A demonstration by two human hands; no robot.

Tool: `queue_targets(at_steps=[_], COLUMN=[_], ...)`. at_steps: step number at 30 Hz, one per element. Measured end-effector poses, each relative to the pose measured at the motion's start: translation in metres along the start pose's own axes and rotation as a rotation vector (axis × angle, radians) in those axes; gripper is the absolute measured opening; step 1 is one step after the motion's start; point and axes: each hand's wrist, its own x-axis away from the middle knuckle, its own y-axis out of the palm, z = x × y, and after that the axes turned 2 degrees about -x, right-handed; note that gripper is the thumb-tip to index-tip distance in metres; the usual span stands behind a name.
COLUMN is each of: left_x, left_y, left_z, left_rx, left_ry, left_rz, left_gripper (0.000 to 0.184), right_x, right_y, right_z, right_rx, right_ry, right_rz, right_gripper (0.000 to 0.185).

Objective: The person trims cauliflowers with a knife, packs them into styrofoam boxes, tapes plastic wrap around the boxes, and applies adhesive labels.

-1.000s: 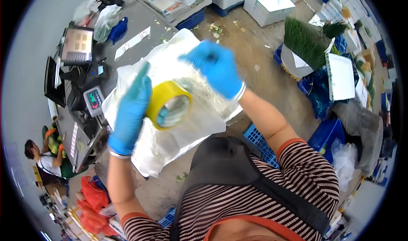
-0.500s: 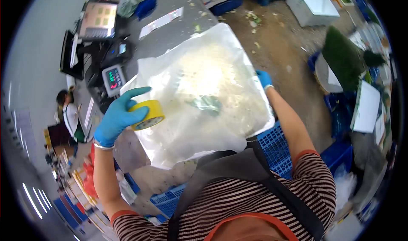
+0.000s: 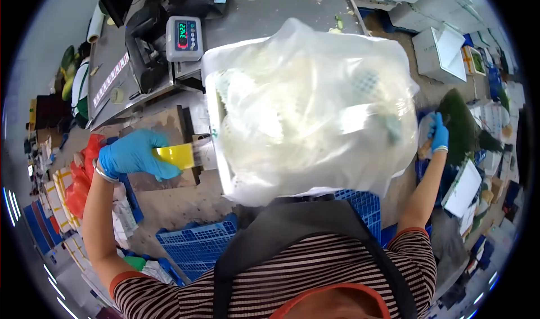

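My left hand (image 3: 138, 154), in a blue glove, grips a roll of yellow tape (image 3: 179, 156) left of a white foam box (image 3: 223, 164). A pale strip lies between the roll and the box; whether it is tape I cannot tell. Cloudy plastic film (image 3: 315, 116) covers the box and hangs over its front edge. Pale contents and bits of green netting show dimly through it. My right hand (image 3: 439, 133), also gloved in blue, is just off the box's right side with its fingers curled. What it holds, if anything, is not clear.
A lit scale display (image 3: 184, 39) stands behind the box's left corner, on a grey metal table (image 3: 242, 15). Blue plastic pallets (image 3: 199, 243) lie low near my body. White foam boxes (image 3: 441, 54) stand at the back right. Another person (image 3: 80, 91) is at the far left.
My view has turned, so the box now sits squarer before me. My left hand has moved from over the film to left of the box with the tape. My right hand has come away from the box's side.
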Motion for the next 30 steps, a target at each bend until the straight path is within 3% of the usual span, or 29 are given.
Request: queue_targets(at_steps=[1, 4, 5, 7, 9, 10, 12, 13, 14, 15, 16, 17, 19, 21, 23, 25, 27, 30], left_x=[-0.001, -0.042, -0.060, -0.141, -0.213, -0.229, -0.279, -0.313, -0.314, -0.322, -0.350, -0.373, -0.346, -0.334, -0.292, -0.310, -0.327, -0.393], left_y=[-0.005, 0.000, 0.006, 0.021, 0.054, 0.067, 0.105, 0.126, 0.122, 0.123, 0.136, 0.149, 0.128, 0.119, 0.093, 0.098, 0.116, 0.146], left_z=[-0.039, -0.139, -0.167, -0.229, -0.245, -0.230, -0.233, -0.234, -0.224, -0.221, -0.243, -0.262, -0.257, -0.290, -0.284, -0.290, -0.284, -0.281], left_rx=[0.030, 0.010, 0.017, -0.081, 0.064, 0.081, 0.099, 0.103, -0.342, -0.235, -0.042, 0.150, -0.432, 0.327, 0.225, 0.323, 0.195, -0.027], left_ry=[-0.015, 0.070, 0.083, 0.335, 0.264, 0.283, 0.386, 0.480, 0.619, 0.461, 0.560, 0.647, 0.646, 0.646, 0.592, 0.543, 0.656, 0.565], left_rz=[-0.016, 0.084, 0.125, 0.155, 0.130, 0.141, 0.197, 0.244, 0.385, 0.342, 0.342, 0.331, 0.274, -0.063, -0.164, -0.121, 0.134, 0.322], left_gripper=[0.040, 0.042, 0.044, 0.052, 0.055, 0.052, 0.051, 0.052, 0.047, 0.039, 0.040, 0.043, 0.038, 0.046, 0.055, 0.059, 0.047, 0.036], right_x=[0.034, 0.189, 0.247, 0.349, 0.442, 0.465, 0.528, 0.535, 0.544, 0.535, 0.515, 0.503, 0.466, 0.458, 0.435, 0.434, 0.430, 0.424], right_y=[-0.004, 0.036, 0.067, 0.147, 0.235, 0.262, 0.366, 0.405, 0.444, 0.480, 0.518, 0.547, 0.574, 0.590, 0.598, 0.600, 0.607, 0.619], right_z=[-0.015, -0.073, -0.090, -0.112, -0.114, -0.092, -0.088, -0.045, -0.023, 0.025, 0.098, 0.121, 0.144, 0.149, 0.167, 0.161, 0.161, 0.196], right_rx=[0.002, -0.191, -0.223, -0.139, 0.020, 0.118, 0.431, 0.315, 0.295, 0.388, 0.513, 0.521, 0.623, 0.853, 0.798, 0.984, 0.960, 0.835], right_ry=[-0.044, -0.189, -0.229, -0.291, -0.292, -0.114, 0.071, -0.052, 0.202, -0.070, -0.497, -0.531, -0.248, -0.265, -0.154, -0.252, -0.124, -0.079], right_rz=[0.104, -0.015, -0.056, -0.064, -0.240, -0.329, -0.716, -0.946, -1.019, -0.975, -0.752, -0.599, -0.499, -0.434, -0.510, -0.556, -0.545, -0.321], right_gripper=[0.038, 0.047, 0.049, 0.046, 0.038, 0.032, 0.024, 0.022, 0.020, 0.019, 0.018, 0.014, 0.014, 0.014, 0.034, 0.020, 0.016, 0.029])
